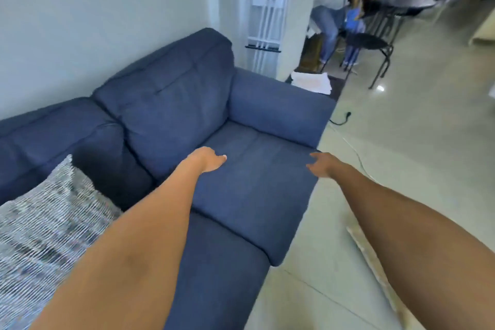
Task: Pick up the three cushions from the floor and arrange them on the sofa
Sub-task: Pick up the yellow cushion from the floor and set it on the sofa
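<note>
Both hands reach over the sofa (249,190) seat, empty; the left hand (207,159) is loosely open, the right hand (325,165) spread. One patterned cushion (51,225) leans at the back — left of both, nearest the left arm; no floor cushions are in view.

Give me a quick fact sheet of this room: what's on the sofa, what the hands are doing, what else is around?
sofa: blue, against a white wall
cushion: one grey patterned cushion on the sofa's left seat
right seat: bare
left hand: empty, over the right seat
right hand: empty, open, at the seat's front edge
floor: pale tiles, a cable near the armrest
background: a seated person, dark chairs
</note>
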`<state>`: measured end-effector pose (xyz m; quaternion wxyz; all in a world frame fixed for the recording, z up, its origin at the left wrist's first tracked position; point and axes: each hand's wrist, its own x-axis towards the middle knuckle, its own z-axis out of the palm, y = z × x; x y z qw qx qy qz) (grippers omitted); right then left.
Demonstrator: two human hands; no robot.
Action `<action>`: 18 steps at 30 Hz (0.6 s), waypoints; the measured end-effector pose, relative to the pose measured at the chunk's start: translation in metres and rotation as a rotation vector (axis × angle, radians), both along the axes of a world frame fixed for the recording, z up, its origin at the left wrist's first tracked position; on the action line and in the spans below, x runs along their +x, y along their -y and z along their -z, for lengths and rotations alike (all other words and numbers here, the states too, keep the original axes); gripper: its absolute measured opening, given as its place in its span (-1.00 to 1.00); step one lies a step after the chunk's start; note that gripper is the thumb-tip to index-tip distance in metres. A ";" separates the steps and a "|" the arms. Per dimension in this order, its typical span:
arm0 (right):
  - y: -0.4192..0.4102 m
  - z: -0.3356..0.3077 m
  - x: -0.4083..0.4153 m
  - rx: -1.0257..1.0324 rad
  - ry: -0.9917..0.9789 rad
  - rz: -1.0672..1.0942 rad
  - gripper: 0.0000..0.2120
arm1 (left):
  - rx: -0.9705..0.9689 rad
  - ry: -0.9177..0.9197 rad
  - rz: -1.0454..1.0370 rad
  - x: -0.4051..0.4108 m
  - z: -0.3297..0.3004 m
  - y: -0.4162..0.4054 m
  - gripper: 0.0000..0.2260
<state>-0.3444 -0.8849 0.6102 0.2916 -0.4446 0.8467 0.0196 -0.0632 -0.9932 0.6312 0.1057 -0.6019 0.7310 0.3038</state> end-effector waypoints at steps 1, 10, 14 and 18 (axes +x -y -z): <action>-0.037 0.000 -0.049 0.010 0.000 0.089 -0.40 | -0.003 -0.017 0.090 -0.062 0.001 -0.013 -0.40; -0.313 0.014 -0.310 0.031 -0.029 0.713 -0.45 | 0.098 -0.091 0.687 -0.445 0.013 -0.180 -0.42; -0.403 0.028 -0.365 0.033 -0.021 0.932 -0.46 | 0.123 -0.141 0.799 -0.553 0.025 -0.244 -0.36; -0.454 0.056 -0.402 0.030 0.027 1.088 -0.49 | 0.147 -0.088 0.915 -0.629 0.058 -0.275 -0.32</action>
